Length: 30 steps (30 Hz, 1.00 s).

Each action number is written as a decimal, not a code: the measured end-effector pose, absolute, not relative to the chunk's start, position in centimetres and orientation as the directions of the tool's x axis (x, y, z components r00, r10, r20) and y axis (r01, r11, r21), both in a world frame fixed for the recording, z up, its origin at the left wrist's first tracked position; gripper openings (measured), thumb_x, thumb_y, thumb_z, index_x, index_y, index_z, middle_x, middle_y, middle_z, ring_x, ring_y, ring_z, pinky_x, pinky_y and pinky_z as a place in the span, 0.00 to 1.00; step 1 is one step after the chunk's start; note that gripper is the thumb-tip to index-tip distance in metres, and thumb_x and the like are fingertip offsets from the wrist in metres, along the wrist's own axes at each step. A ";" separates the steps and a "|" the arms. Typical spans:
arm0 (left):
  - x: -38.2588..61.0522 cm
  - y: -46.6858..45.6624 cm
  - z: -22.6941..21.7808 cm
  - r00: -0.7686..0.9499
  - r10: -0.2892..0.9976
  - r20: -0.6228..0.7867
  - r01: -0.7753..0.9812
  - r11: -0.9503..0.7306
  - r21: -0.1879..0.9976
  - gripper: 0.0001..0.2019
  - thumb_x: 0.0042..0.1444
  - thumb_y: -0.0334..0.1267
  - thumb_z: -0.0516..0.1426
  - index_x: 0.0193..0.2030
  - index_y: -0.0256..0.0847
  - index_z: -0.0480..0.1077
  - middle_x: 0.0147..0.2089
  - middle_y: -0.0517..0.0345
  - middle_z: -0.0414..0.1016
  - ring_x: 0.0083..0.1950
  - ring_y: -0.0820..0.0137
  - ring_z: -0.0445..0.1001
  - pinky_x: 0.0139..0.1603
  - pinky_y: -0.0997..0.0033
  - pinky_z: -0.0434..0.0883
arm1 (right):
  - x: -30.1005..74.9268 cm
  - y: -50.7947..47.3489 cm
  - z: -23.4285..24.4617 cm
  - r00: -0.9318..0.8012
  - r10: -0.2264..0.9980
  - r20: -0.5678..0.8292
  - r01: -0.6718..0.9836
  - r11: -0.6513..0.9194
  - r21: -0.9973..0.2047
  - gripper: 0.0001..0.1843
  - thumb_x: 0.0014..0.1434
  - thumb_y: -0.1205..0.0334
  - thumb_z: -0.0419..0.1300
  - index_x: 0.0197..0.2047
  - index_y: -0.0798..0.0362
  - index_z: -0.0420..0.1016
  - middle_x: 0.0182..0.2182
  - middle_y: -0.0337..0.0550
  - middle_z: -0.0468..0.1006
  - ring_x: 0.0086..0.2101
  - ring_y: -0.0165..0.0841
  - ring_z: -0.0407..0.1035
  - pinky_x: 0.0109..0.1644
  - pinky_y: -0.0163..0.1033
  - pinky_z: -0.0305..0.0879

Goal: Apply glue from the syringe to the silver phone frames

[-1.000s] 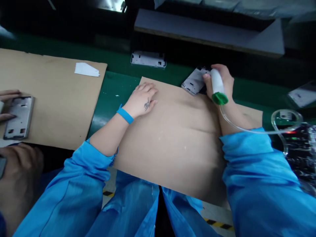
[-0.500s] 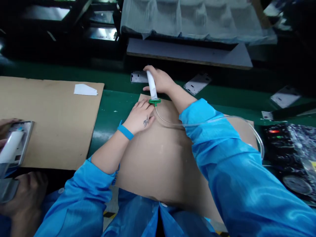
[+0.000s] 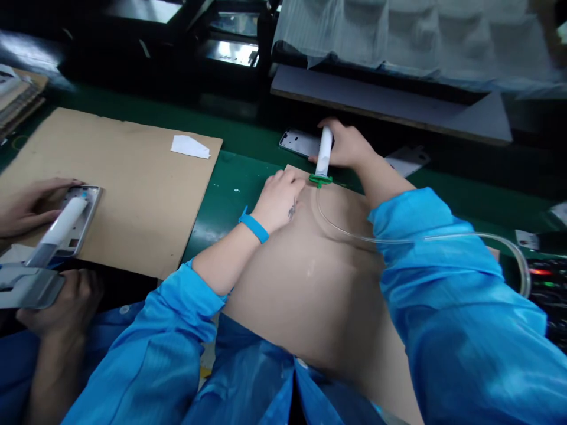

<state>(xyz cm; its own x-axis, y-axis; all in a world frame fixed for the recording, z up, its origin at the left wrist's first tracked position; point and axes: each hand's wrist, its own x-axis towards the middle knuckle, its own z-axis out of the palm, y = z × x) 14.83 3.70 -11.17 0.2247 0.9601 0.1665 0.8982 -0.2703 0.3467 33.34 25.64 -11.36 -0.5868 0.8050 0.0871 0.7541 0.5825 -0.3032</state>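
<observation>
My right hand [image 3: 349, 146] is closed around a white dispensing syringe [image 3: 325, 150], reaching over the back of my cardboard sheet. The syringe has a green cap [image 3: 321, 179] at its near end, from which a clear tube [image 3: 376, 239] runs right across my sleeve. A silver phone frame [image 3: 299, 142] lies on the green bench, its right end hidden behind the syringe and hand; whether the fingers grip it I cannot tell. My left hand [image 3: 280, 200] rests palm down, fingers loosely extended and holding nothing, on the cardboard sheet [image 3: 283, 295] near its back left corner.
At left, a co-worker's hands work with a dispensing gun [image 3: 33, 286] over a phone frame [image 3: 84, 221] on another cardboard sheet [image 3: 133, 189] with a white paper piece [image 3: 190, 146]. Another frame [image 3: 407, 159] lies behind my right forearm. A shelf board [image 3: 390, 109] overhangs the back.
The view has swung left, so everything sits further right. My right hand keeps the syringe, and the phone frame beside it looks slightly turned. The left hand stays on the cardboard.
</observation>
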 end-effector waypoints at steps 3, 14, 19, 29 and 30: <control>14.1 4.1 -10.8 0.075 0.956 0.283 0.879 -0.197 0.434 0.27 0.65 0.20 0.52 0.67 0.39 0.76 0.62 0.43 0.78 0.59 0.56 0.82 0.62 0.53 0.82 | 36.3 23.6 -10.7 -0.520 0.836 0.177 0.761 0.547 -0.349 0.52 0.55 0.54 0.84 0.77 0.57 0.69 0.58 0.66 0.86 0.55 0.60 0.82 0.62 0.57 0.76; 13.6 5.5 -11.4 0.097 0.925 0.367 0.759 -0.308 0.574 0.23 0.73 0.28 0.49 0.68 0.39 0.76 0.78 0.42 0.75 0.77 0.56 0.77 0.79 0.49 0.76 | 45.9 10.0 -13.0 -0.804 0.478 0.354 0.264 0.820 -0.508 0.36 0.51 0.48 0.82 0.62 0.35 0.80 0.65 0.49 0.86 0.65 0.65 0.78 0.72 0.76 0.74; 14.4 5.1 -12.4 0.448 0.885 0.126 0.770 -0.454 0.448 0.22 0.68 0.40 0.67 0.68 0.44 0.79 0.84 0.40 0.68 0.91 0.41 0.54 0.89 0.28 0.57 | 45.3 7.3 -15.9 -0.673 0.528 0.518 0.287 0.831 -0.476 0.27 0.60 0.55 0.75 0.62 0.38 0.79 0.54 0.48 0.89 0.55 0.57 0.84 0.60 0.71 0.83; 14.4 5.0 -11.5 0.543 0.839 -0.038 0.712 -0.436 0.550 0.42 0.61 0.44 0.70 0.81 0.44 0.67 0.89 0.42 0.59 0.93 0.38 0.45 0.92 0.27 0.47 | 45.4 6.7 -16.3 -0.655 0.663 0.362 0.149 0.583 -0.799 0.30 0.67 0.40 0.72 0.69 0.35 0.75 0.61 0.47 0.88 0.65 0.54 0.82 0.75 0.68 0.77; 14.6 5.0 -11.6 0.529 0.849 -0.022 0.710 -0.428 0.559 0.39 0.63 0.47 0.70 0.79 0.45 0.69 0.88 0.42 0.60 0.92 0.39 0.47 0.92 0.28 0.48 | 45.3 6.7 -16.3 -0.622 0.695 0.362 0.114 0.537 -0.836 0.33 0.69 0.35 0.70 0.71 0.36 0.73 0.59 0.48 0.89 0.63 0.54 0.83 0.74 0.67 0.77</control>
<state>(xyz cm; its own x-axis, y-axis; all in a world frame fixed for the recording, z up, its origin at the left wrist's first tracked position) 14.60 4.98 -11.58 0.5285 0.8486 -0.0218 0.7102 -0.4279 0.5590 45.26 6.65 -16.35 -0.6220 0.6946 0.3616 0.1135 0.5369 -0.8360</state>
